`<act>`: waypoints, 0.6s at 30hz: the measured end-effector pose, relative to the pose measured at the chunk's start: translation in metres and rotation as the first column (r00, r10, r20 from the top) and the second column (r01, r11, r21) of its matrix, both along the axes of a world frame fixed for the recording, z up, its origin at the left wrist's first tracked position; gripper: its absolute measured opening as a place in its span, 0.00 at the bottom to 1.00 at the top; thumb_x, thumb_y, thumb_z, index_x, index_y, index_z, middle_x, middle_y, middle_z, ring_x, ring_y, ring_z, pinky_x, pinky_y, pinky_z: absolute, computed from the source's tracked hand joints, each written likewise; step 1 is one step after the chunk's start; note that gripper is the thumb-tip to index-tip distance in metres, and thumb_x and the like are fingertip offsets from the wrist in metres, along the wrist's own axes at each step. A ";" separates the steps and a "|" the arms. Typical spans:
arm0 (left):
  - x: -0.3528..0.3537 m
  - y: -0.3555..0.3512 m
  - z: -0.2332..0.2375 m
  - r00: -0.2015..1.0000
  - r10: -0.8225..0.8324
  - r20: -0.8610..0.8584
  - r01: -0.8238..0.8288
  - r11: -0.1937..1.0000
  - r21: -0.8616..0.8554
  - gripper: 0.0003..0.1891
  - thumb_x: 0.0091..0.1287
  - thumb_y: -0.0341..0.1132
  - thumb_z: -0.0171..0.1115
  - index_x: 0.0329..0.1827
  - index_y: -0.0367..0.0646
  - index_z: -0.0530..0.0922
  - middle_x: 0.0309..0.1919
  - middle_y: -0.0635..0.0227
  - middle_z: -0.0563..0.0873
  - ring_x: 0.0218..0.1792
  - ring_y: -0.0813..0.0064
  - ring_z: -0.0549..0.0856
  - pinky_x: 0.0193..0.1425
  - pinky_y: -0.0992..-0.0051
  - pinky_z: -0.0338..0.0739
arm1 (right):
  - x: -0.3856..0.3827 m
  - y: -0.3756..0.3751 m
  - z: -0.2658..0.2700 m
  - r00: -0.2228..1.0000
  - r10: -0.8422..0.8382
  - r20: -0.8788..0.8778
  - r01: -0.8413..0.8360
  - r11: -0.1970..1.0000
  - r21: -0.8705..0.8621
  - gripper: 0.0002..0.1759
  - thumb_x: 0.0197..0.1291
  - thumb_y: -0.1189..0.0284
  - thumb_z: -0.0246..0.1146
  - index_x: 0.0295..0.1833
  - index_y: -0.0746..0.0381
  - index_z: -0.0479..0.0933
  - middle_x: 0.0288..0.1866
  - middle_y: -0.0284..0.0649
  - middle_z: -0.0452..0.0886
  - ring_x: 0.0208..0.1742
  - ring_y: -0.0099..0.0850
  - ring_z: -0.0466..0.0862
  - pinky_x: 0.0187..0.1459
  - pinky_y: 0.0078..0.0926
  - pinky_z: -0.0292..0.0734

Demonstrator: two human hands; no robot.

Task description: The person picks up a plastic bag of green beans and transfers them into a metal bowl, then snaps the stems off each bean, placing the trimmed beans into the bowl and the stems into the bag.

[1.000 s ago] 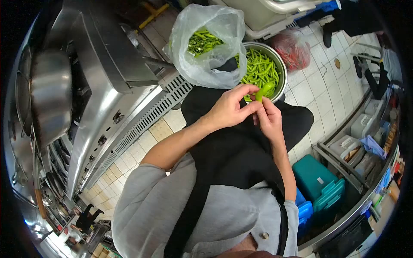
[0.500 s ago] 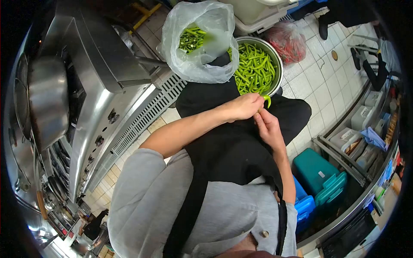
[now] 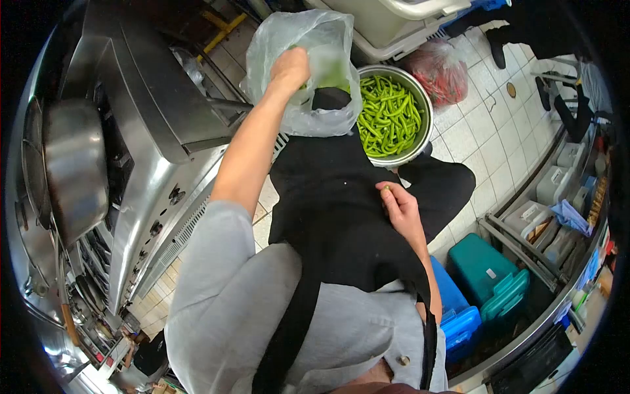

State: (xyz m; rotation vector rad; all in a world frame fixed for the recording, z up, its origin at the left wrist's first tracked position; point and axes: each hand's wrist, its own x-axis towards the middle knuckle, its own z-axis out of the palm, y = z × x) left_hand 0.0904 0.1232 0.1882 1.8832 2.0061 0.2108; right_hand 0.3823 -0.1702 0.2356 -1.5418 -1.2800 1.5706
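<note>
My left hand is a closed fist inside the mouth of a clear plastic bag. Green shows at the edge of the fist, apparently a green chili pepper, mostly hidden by the fingers. Above my apron-covered lap, my right hand pinches a small green bit, which looks like a pepper stem, between thumb and finger. Beside the bag, a round metal bowl holds many green chili peppers. Part of the bag's inside is blurred.
A bag of red peppers lies on the tiled floor beyond the bowl. Steel stove equipment stands to the left. A teal bin and a blue bin are at the right. Another person's legs show at the top right.
My hands have come apart. The left hand has moved up and left from the lap into the bag; the right has dropped slightly, still pinching. The curved pepper between them is gone from there.
</note>
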 end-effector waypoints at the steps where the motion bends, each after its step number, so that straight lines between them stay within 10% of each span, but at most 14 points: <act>1: -0.009 0.012 -0.023 0.997 -0.007 -0.078 -0.001 0.994 -0.106 0.15 0.69 0.33 0.53 0.51 0.37 0.83 0.51 0.44 0.86 0.53 0.46 0.85 0.58 0.52 0.80 | -0.003 0.001 -0.001 1.000 0.005 -0.017 -0.006 0.999 -0.034 0.12 0.74 0.71 0.59 0.53 0.67 0.80 0.30 0.31 0.78 0.31 0.18 0.73 0.35 0.20 0.71; 9: -0.040 0.023 -0.107 0.960 -0.164 -0.226 0.140 0.983 -0.120 0.19 0.64 0.23 0.55 0.59 0.36 0.76 0.62 0.50 0.78 0.64 0.48 0.78 0.66 0.56 0.77 | 0.003 0.012 0.003 0.993 -0.035 0.109 0.043 0.996 -0.072 0.12 0.75 0.69 0.58 0.52 0.66 0.81 0.28 0.33 0.77 0.30 0.19 0.73 0.33 0.23 0.71; 18: -0.003 -0.033 0.006 0.990 0.063 0.124 -0.082 0.985 0.154 0.13 0.74 0.36 0.53 0.55 0.38 0.77 0.44 0.43 0.87 0.48 0.40 0.85 0.54 0.49 0.78 | -0.008 0.028 0.003 0.999 -0.019 0.033 0.020 0.999 -0.037 0.12 0.74 0.71 0.59 0.53 0.66 0.81 0.30 0.35 0.80 0.30 0.20 0.77 0.33 0.22 0.73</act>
